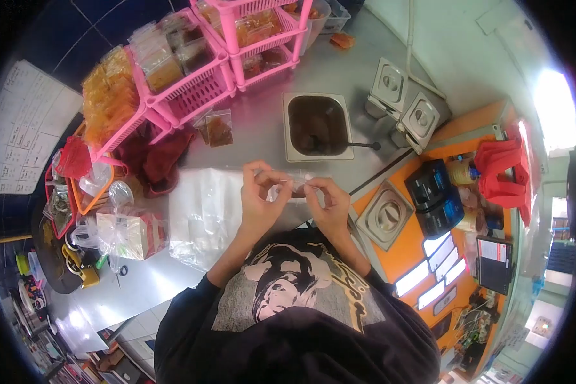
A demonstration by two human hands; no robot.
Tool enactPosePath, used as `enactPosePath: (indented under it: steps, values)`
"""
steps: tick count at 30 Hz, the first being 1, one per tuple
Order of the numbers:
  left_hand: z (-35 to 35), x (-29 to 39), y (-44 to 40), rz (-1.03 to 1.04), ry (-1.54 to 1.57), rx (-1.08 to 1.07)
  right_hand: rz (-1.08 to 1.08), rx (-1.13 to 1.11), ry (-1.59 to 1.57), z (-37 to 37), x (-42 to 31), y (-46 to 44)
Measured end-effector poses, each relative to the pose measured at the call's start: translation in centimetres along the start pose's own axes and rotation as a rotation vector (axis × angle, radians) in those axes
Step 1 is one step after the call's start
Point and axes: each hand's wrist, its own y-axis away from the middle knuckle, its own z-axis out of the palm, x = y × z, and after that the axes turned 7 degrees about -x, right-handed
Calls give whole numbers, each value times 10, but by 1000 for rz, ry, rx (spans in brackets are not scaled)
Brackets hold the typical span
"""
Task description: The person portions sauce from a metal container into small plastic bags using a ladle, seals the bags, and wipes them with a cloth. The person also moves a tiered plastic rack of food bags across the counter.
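Observation:
Both of my hands are raised over the steel counter, pinching a small clear plastic bag (297,185) between them. My left hand (261,200) grips its left side with thumb and forefinger. On the other side, my right hand (329,203) has thumb and forefinger closed on the bag too. What the bag contains is hard to make out. Just beyond the hands stands a square metal pan (290,148) of dark brown liquid, with a ladle (365,145) leaning out at its right. A stack of clear plastic bags (201,208) lies beside my left forearm.
Pink baskets (195,96) full of filled sachets stand at the back left. Near them lie a brown-filled sachet (219,129) and a dark red cloth (163,163). To the right, an orange counter (390,185) bears a metal lid (385,214), black boxes (435,198) and several bright phone-like panels.

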Motion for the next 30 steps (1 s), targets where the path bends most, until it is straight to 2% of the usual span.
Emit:
enactPosePath:
  steps: [4, 7, 11, 16, 18, 19, 21, 25, 28, 30]
  values:
    - [1, 6, -1, 38, -100, -62, 9, 2, 22, -2, -2, 1]
    - [0, 4, 1, -58, -36, -128, -28, -43, 125, -1, 4, 4]
    - [-3, 1, 2, -53, -58, -134, -34, -59, 156, 0, 2, 4]
    - [-22, 17, 5, -138, -361, -224, -77, -178, 293, -4, -14, 2]
    - [-33, 24, 11, -98, -443, -254, -259, -302, 344, -8, -16, 7]
    - [-36, 28, 14, -58, -526, -285, -257, -301, 344, -10, -19, 9]
    - [-34, 44, 19, -100, -523, -295, -269, -374, 374, -14, -26, 14]
    - [-35, 53, 27, -214, -469, -294, -260, -360, 346, -9, -26, 22]
    - [-41, 47, 29, -168, -497, -339, -171, -359, 283, -6, -12, 30]
    - [-50, 33, 29, -238, -454, -300, 125, -354, 217, -7, -5, 34]
